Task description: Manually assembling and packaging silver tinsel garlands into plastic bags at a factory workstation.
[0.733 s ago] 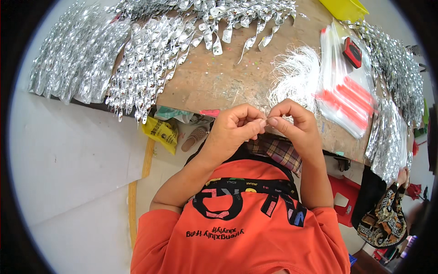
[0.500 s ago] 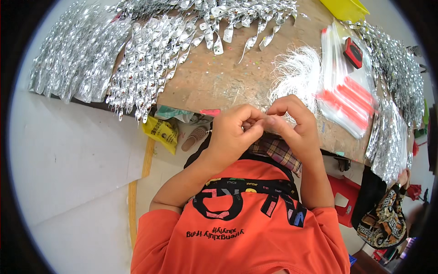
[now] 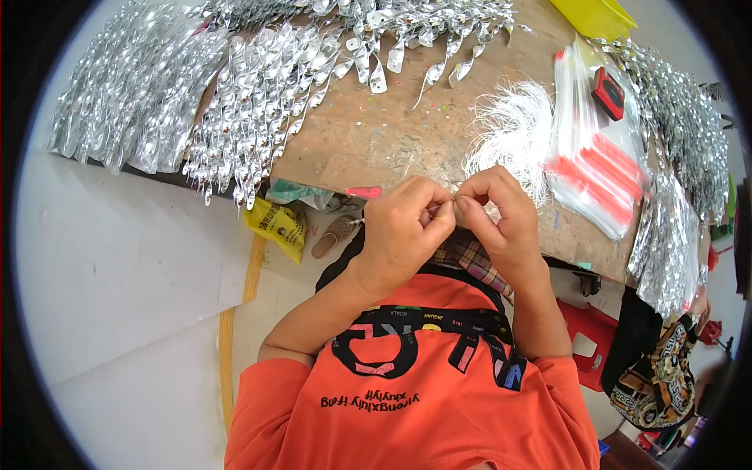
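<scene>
A: In the head view, where are the hands?
B: Together, over the table's near edge; left hand and right hand each pinch thumb to finger, tips almost meeting; they seem closed on a fine, pale strand, mostly hidden; I cannot tell whether it is looped or knotted.
A: What could go wrong?
B: The strand could slip, I'd judge, being so thin and held by the very tips; it might then drop over the edge towards the lap; pulled hard, it could snap.
A: And around it?
B: The string lies loose just beyond the right hand; a knuckle or sleeve could tangle it; the clear bags beside it look slick, so a knock might slide them and the red-and-black gadget on top; the silver strips overhang the edge and could snag.
A: Any writing?
B: The orange shirt has big patchwork letters, tiny words on a black band and dark print below, mostly upside down from here; the yellow bag bears dark, creased characters.
</scene>
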`<state>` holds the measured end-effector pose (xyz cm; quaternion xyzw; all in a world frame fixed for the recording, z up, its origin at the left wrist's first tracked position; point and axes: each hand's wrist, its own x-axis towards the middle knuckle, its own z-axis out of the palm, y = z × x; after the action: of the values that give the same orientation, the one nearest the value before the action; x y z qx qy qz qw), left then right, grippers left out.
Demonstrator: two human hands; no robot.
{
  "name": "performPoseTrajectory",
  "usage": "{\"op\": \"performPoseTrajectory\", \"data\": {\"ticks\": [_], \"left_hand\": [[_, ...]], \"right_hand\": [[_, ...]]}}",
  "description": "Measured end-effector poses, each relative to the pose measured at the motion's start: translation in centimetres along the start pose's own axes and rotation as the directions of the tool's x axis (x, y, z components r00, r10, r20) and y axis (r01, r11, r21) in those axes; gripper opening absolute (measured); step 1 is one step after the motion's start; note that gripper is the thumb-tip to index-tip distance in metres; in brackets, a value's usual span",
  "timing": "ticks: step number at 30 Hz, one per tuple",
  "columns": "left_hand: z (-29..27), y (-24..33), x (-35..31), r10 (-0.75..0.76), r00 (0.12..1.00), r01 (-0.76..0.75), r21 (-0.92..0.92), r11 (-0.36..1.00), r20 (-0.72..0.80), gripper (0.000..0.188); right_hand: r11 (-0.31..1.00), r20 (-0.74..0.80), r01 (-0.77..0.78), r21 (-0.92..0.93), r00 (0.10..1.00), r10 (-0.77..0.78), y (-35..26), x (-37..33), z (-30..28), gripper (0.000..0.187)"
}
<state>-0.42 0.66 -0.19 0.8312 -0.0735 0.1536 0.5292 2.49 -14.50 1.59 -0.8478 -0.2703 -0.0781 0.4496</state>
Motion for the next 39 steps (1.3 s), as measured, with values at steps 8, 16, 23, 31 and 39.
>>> {"op": "performPoseTrajectory", "data": {"ticks": [8,16,23,31,39], "left_hand": [[-1.5,0.2,0.6,-0.358,0.857,0.512,-0.546,0.663,0.37,0.009],[-1.5,-0.8,0.5,-0.36,0.805,0.593,-0.636,0.494,0.471,0.015],[-2.0,0.1,0.9,-0.361,0.786,0.615,-0.585,0.528,0.501,0.014],[-1.4,-0.1,0.7,-0.378,0.808,0.59,-0.625,0.511,0.452,0.014],[-1.6,-0.2,0.6,-0.353,0.825,0.565,-0.653,0.504,0.441,0.011]], "right_hand": [[0.999,-0.004,0.014,0.041,1.0,-0.014,0.3,-0.2,-0.1,0.006],[0.955,-0.15,0.244,-0.168,0.951,-0.27,0.5,0.0,0.4,0.014],[0.934,-0.006,-0.082,0.348,0.996,0.09,0.6,-0.4,0.0,0.005],[0.968,-0.111,0.204,-0.144,0.969,-0.221,0.0,-0.1,-0.3,0.011],[0.949,-0.139,0.289,-0.125,0.942,-0.305,1.1,-0.4,-0.5,0.012]]}}
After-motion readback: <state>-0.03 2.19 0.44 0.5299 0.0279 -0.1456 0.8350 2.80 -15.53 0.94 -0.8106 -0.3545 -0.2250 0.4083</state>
